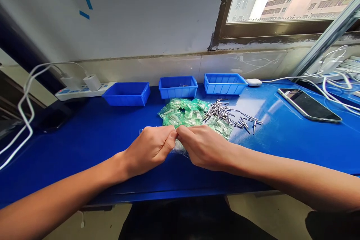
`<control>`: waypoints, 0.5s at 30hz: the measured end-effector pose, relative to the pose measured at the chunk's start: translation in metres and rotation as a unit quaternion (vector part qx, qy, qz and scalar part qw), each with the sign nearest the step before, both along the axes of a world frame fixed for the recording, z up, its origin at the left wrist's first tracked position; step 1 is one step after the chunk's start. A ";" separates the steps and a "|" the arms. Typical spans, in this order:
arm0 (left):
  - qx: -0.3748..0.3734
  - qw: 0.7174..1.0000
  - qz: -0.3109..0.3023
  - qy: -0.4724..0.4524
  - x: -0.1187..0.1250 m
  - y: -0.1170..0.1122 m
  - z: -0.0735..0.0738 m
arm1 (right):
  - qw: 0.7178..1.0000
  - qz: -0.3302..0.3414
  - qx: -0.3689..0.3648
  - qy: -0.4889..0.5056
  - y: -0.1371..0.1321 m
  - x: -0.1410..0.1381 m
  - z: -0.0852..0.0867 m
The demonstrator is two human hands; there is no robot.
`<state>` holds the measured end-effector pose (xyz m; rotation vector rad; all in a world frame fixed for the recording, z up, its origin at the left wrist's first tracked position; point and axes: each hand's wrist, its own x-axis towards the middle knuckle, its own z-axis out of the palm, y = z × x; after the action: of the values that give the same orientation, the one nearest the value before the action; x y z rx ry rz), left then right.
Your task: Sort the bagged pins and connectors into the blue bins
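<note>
My left hand [150, 146] and my right hand [206, 146] meet above the front of the blue table, both closed in a pinch with fingertips together. Between and just below them shows clear plastic [180, 147], seemingly a small plastic bag pinched by both; the fingers hide most of it. Right behind the hands lies a pile of small green-tinted plastic bags [182, 110] with pale and metallic pieces inside. Loose metal blind rivets [221, 111] are heaped against the pile's right side, several scattered farther right.
Three blue bins stand along the wall: left [126, 95], middle [178, 88] and right [225, 84]. A phone [309, 105] lies at the right, near white cables [334, 90] and a white case [254, 82]. A power strip [84, 90] with chargers is at the left.
</note>
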<state>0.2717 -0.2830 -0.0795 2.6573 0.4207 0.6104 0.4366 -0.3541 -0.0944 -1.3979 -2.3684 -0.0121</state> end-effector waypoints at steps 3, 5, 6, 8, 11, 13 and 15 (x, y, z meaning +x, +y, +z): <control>0.000 1.000 -0.003 -0.030 0.001 0.000 0.000 | 0.999 0.014 0.019 0.024 0.000 0.001 0.001; -0.001 0.999 -0.004 -0.045 0.001 -0.001 0.000 | 0.999 0.014 0.031 0.041 -0.001 0.002 0.002; -0.002 0.999 -0.004 -0.049 0.001 -0.001 0.000 | 0.998 0.011 0.032 0.046 -0.002 0.002 0.003; -0.003 0.999 -0.004 -0.052 0.002 0.000 -0.001 | 0.999 -0.002 0.024 0.046 -0.003 0.001 0.003; -0.006 0.999 -0.002 -0.048 0.003 0.002 -0.002 | 1.000 -0.024 0.002 0.015 -0.003 0.000 0.002; -0.009 0.999 -0.002 -0.034 0.003 0.002 -0.002 | 0.999 -0.033 -0.015 -0.017 -0.002 0.000 0.001; -0.010 1.000 -0.007 -0.020 0.003 0.002 -0.001 | 0.998 -0.033 -0.025 -0.045 -0.002 -0.001 0.002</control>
<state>0.2751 -0.2812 -0.0807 2.6223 0.3953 0.6503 0.4353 -0.3564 -0.0926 -1.5272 -2.4093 -0.0343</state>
